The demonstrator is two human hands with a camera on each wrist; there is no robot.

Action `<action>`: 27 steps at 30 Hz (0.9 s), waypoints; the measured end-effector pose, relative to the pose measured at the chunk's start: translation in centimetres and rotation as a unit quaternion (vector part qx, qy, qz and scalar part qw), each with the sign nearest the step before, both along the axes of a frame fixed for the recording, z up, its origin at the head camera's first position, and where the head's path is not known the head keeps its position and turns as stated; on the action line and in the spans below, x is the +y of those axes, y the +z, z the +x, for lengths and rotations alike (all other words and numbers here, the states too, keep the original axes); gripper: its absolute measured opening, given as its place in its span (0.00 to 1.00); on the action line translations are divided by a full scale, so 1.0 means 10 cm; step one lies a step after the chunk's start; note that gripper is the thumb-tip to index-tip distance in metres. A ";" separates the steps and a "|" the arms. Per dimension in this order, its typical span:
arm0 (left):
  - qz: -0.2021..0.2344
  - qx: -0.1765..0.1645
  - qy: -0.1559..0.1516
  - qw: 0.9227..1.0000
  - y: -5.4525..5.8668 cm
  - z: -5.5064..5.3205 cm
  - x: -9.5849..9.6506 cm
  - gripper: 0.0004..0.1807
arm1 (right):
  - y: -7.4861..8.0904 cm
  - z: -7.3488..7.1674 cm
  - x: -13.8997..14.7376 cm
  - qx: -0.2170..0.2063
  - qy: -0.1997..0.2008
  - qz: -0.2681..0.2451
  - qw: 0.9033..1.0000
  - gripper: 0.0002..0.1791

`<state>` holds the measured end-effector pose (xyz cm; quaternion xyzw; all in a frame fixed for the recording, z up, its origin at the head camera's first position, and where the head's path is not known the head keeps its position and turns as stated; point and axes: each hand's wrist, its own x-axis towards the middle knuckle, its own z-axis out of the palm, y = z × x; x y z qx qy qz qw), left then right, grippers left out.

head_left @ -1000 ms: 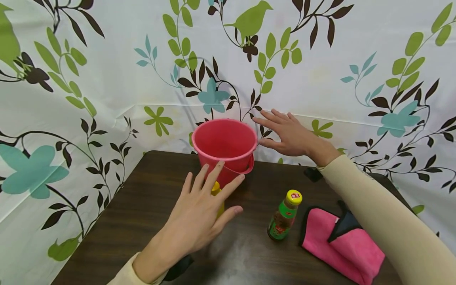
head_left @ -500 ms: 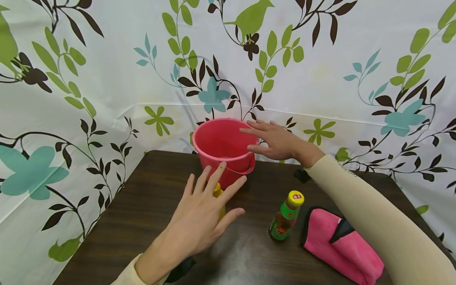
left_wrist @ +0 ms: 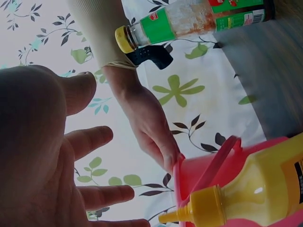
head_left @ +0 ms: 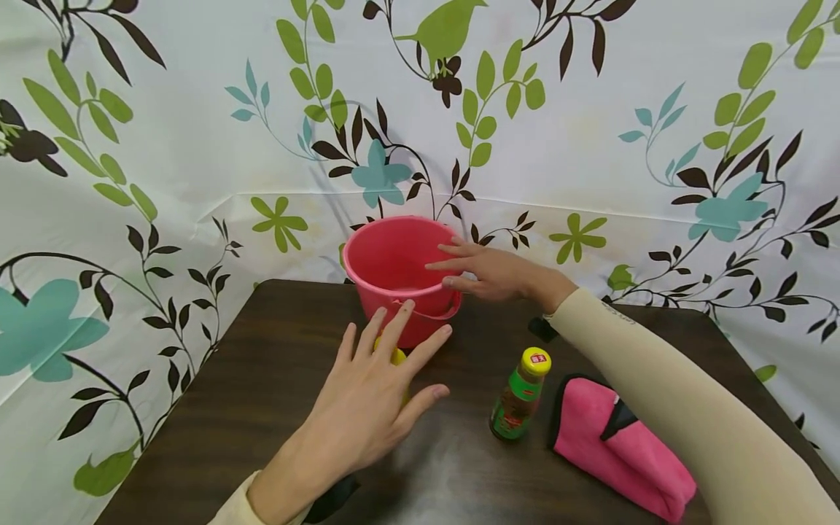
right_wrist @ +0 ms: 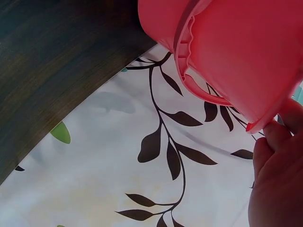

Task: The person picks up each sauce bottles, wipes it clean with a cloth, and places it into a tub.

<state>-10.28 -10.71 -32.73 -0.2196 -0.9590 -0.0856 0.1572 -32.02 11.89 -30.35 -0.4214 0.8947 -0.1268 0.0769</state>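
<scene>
My left hand (head_left: pixel 357 401) hovers over the table with its fingers spread and straight. Behind it, mostly hidden in the head view, is a yellow squeeze bottle (left_wrist: pixel 258 187) with a pointed nozzle; the left wrist view shows it apart from the palm. A pink bucket (head_left: pixel 394 251) with a pink handle stands at the back of the table. At the bucket's right rim, my right hand (head_left: pixel 495 273) has its fingers extended over the edge. In the right wrist view its fingertips (right_wrist: pixel 274 135) meet the rim, part of them hidden behind it.
A glass sauce bottle (head_left: pixel 518 397) with a yellow cap and green label stands right of centre. Beside it lies a folded pink cloth (head_left: pixel 617 452) with dark edging, under the right forearm. A leaf-patterned white curtain (head_left: pixel 558 146) hangs behind the dark wooden table (head_left: pixel 262 364).
My right hand has moved left and slightly down, from beside the bucket to its right rim. The left hand keeps nearly the same spread pose. The head view has shifted a little.
</scene>
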 end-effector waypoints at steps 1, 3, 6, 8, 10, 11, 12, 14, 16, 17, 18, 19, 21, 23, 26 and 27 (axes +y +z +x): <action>-0.002 0.004 0.000 1.000 0.00 0.00 0.01 0.41 | 0.00 0.00 -0.01 0.000 0.003 0.001 1.000 0.31; -0.004 0.011 -0.001 1.000 -0.01 0.00 0.02 0.41 | 0.00 0.00 -0.03 -0.002 0.004 0.000 1.000 0.31; -0.004 0.019 -0.005 1.000 -0.02 -0.02 0.05 0.42 | -0.01 -0.01 -0.03 -0.001 0.003 0.001 1.000 0.31; -0.004 0.022 -0.012 1.000 -0.02 -0.03 0.07 0.42 | -0.02 -0.02 -0.02 -0.002 0.001 0.001 1.000 0.31; -0.004 0.025 -0.019 1.000 -0.02 -0.05 0.10 0.41 | -0.02 -0.02 0.00 -0.003 0.000 0.001 1.000 0.30; -0.004 0.025 -0.022 0.999 -0.01 -0.05 0.12 0.41 | -0.02 -0.02 0.01 -0.004 -0.002 0.000 1.000 0.30; -0.002 0.026 -0.025 0.999 -0.01 -0.06 0.13 0.41 | -0.02 -0.02 0.02 -0.007 -0.004 0.000 1.000 0.30; 0.000 0.029 -0.029 0.999 0.00 -0.06 0.15 0.41 | -0.01 -0.01 0.01 -0.013 -0.007 0.000 1.000 0.30; 0.002 0.031 -0.033 0.999 0.01 -0.06 0.17 0.41 | 0.00 0.00 0.00 -0.017 -0.012 0.001 1.000 0.30; 0.003 0.031 -0.035 0.999 0.02 -0.06 0.18 0.41 | 0.00 0.00 -0.01 -0.019 -0.014 0.001 1.000 0.30; 0.003 0.032 -0.036 0.999 0.03 -0.06 0.20 0.41 | 0.00 0.00 -0.01 -0.021 -0.017 0.001 1.000 0.30; 0.004 0.032 -0.038 0.999 0.04 -0.06 0.21 0.41 | 0.00 0.01 -0.01 -0.022 -0.019 0.001 1.000 0.30; 0.009 0.030 -0.043 0.999 0.06 -0.06 0.24 0.42 | 0.00 0.01 -0.01 -0.021 -0.019 0.000 1.000 0.29; 0.015 0.032 -0.052 0.998 0.08 -0.07 0.28 0.42 | 0.00 0.01 -0.01 -0.020 -0.017 0.000 1.000 0.29; 0.019 0.047 -0.078 0.996 0.11 -0.08 0.35 0.42 | 0.01 0.01 -0.01 -0.020 -0.017 0.001 1.000 0.29; 0.017 0.055 -0.089 0.994 0.12 -0.09 0.37 0.42 | 0.01 0.01 0.00 -0.022 -0.018 0.002 1.000 0.29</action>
